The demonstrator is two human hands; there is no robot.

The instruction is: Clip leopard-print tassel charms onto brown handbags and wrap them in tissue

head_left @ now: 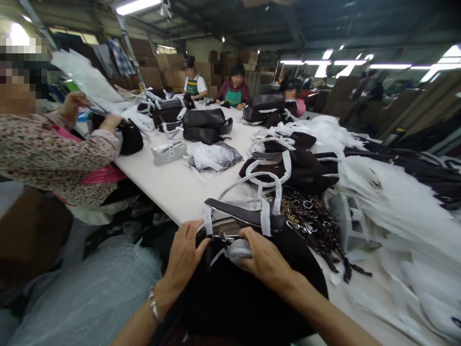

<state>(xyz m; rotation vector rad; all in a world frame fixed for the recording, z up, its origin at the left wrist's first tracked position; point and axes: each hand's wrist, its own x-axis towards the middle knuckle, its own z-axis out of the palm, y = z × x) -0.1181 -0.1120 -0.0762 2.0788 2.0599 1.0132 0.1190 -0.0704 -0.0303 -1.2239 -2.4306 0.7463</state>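
Note:
A black handbag lies at the table's near edge, its zipped top partly open. Pale wrapping covers its handles, which stand up. At the left end of the opening, my left hand pinches the bag's rim between thumb and fingers. My right hand is closed round a crumpled, greyish-white wad of wrapping just over the front rim, near the metal zipper. Whether the wad is attached to the bag cannot be made out. The palm side of my right hand is hidden.
Dark straps with metal rings are heaped right of the bag, beside a grey plastic holder. White sheets pile farther right. Another black bag lies beyond. A co-worker handles a black bag at left; several people sit farther back.

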